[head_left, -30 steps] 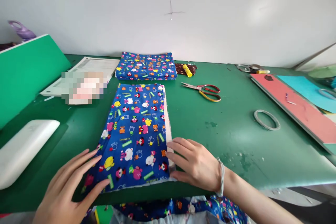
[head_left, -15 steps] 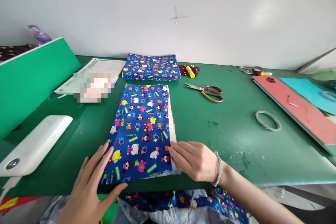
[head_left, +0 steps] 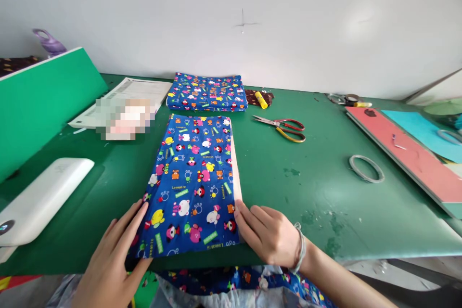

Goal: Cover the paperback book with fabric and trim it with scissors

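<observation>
A folded piece of blue cartoon-print cloth (head_left: 195,178) lies in front of me at the table's near edge. A pale strip, perhaps its lining, shows along the right side. My left hand (head_left: 111,250) holds the near left corner, fingers along the side and thumb at the lower edge. At the near right edge, the fingertips of my right hand (head_left: 269,233) are closed in a pinch on the cloth. A hair tie circles my right wrist. Behind this piece lies a folded stack of the same cloth (head_left: 207,92).
On the green table (head_left: 281,187) lie red-and-yellow-handled scissors (head_left: 281,126), a yellow glue stick (head_left: 261,100) and a roll ring (head_left: 366,168). A white power bank (head_left: 46,197), papers (head_left: 140,89) and a green board (head_left: 46,106) stand left. A pink board (head_left: 404,154) is right.
My left thumb has moved in under the cloth's near left corner, and that hand has closed on it. My right hand has slid slightly toward me along the right edge. The view has shifted slightly.
</observation>
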The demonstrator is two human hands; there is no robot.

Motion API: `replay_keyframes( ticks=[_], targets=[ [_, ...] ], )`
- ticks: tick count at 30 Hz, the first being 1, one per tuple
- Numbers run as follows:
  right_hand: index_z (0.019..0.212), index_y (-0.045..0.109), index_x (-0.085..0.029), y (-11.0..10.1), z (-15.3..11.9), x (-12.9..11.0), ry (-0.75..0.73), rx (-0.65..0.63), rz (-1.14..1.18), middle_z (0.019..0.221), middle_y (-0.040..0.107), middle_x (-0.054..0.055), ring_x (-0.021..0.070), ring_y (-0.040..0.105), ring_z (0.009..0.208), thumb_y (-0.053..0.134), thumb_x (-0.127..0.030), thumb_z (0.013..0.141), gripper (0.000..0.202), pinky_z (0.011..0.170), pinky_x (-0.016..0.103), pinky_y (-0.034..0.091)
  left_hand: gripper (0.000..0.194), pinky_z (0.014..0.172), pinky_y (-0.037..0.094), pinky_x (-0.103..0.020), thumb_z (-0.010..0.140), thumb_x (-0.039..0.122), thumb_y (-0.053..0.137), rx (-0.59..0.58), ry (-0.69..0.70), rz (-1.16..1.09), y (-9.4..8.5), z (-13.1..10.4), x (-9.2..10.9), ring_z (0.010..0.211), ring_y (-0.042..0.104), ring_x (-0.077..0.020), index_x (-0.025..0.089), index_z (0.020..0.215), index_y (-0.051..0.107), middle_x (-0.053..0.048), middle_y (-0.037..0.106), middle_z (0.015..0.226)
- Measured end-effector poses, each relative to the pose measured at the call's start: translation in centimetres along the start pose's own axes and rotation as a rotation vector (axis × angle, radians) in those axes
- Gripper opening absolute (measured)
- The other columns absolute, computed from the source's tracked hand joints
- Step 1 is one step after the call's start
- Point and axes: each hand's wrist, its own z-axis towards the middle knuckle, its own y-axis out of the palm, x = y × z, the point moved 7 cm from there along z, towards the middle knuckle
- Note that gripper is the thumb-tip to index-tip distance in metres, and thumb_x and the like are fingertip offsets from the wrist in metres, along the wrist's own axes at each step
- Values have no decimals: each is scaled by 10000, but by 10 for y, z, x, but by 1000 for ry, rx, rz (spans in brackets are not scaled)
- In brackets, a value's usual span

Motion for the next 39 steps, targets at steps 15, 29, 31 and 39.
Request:
replay_keyframes(
  ticks=[15,29,31,39],
  targets=[
    [1061,650,-16,-1,-3,-1,-4,5,40,1095,684,254,191,632,695,493,-100,894,243,493,292,473,649,1026,456,-532,900,354,433,22,-22,-23,0,-3,-5,1313,439,-353,346,1501,186,-29,393,1492],
    [1064,666,-67,-12,14,9,25,-28,29,950,711,128,191,619,764,508,-125,902,234,488,297,447,741,1112,320,-544,851,332,457,71,123,151,1,-2,14,1343,391,-341,326,1517,133,-31,243,1570],
    [1050,666,-67,-8,11,14,39,-42,26,933,707,117,185,616,760,490,-113,908,230,492,294,451,724,1132,292,-534,850,334,461,66,143,159,3,-4,14,1343,397,-330,341,1510,163,-17,255,1566],
    [1047,654,-110,-3,11,26,165,-77,193,894,694,96,177,596,727,501,-286,945,255,539,304,467,683,1162,255,-492,873,255,448,37,235,117,-5,-8,20,1397,327,-300,409,1489,198,20,210,1580]
  ],
)
